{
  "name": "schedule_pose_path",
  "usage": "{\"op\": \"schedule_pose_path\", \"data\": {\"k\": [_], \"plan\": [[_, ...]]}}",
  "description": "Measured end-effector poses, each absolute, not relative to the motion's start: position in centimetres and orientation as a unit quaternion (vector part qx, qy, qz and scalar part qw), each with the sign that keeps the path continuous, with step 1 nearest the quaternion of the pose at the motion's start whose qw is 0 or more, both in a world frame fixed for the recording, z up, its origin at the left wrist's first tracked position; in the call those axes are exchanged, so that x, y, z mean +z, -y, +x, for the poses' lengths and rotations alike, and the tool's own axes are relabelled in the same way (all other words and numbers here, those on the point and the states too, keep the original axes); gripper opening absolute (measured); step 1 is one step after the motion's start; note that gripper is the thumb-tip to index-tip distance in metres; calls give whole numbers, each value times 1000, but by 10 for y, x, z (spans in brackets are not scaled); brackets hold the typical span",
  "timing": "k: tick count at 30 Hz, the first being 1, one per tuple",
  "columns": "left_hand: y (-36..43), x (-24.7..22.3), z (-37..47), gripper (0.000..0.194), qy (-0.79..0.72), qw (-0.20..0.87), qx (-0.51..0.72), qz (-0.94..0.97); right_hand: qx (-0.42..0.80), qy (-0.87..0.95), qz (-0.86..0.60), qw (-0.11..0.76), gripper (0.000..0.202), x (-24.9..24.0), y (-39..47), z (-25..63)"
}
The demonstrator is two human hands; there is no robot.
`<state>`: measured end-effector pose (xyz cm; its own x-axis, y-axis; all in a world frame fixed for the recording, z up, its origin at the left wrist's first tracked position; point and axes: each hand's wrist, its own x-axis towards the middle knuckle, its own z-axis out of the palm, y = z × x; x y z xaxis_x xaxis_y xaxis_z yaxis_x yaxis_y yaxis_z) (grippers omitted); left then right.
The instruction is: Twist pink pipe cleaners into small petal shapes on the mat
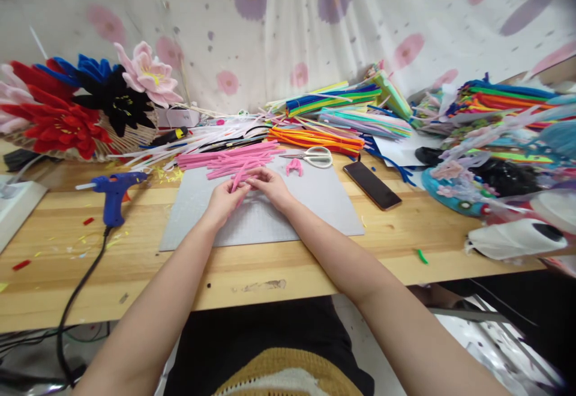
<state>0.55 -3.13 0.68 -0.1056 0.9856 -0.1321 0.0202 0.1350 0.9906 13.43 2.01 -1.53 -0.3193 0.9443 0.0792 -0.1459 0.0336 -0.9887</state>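
Both hands meet over the grey board [288,222]. My left hand [222,200] is closed on a pink pipe cleaner [238,179], whose upper end sticks up past the fingers. The fingertips of my right hand [270,186] pinch at the same pipe cleaner, close against the left fingertips. Just beyond the hands lies a loose pile of pink pipe cleaners [225,159]. To the right of the pile, a small bent pink piece [294,167] rests on the board, beside white-handled scissors [318,156].
A blue glue gun [113,195] stands at left, its cord running off the table edge. Fuzzy flowers [63,123] fill the back left. A phone [372,185] lies right of the board. Orange pipe cleaners [315,138] and other bundles line the back; craft supplies crowd the right.
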Motion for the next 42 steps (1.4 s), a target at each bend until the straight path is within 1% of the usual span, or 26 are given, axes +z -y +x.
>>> {"op": "schedule_pose_path", "data": {"k": [4,6,11,17,22,27,30,34,36,39,42], "plan": [[30,4,7,18,-582,473,465,471,586,535,-381,474,26,-18,-22,133],[29,2,6,19,-585,477,474,453,596,536,-376,465,27,-19,-23,132],[27,0,4,25,-594,490,479,422,623,524,-369,449,21,-17,-22,133],[29,4,6,27,-594,482,490,418,621,539,-361,439,25,-9,-19,138],[31,6,8,24,-598,464,478,447,600,531,-399,446,19,-11,-19,133],[32,5,10,25,-599,445,450,490,537,547,-459,449,15,-15,-21,129],[31,4,10,20,-597,443,465,481,519,555,-461,459,14,-15,-24,132],[29,4,7,22,-576,469,489,458,521,541,-447,485,18,-12,-28,140],[28,1,4,21,-580,449,486,475,518,549,-422,502,20,-10,-28,144],[24,-7,-1,20,-599,388,470,519,513,575,-367,521,22,-8,-27,144],[21,-14,-3,19,-609,329,455,561,528,580,-336,522,20,-9,-28,140]]}}
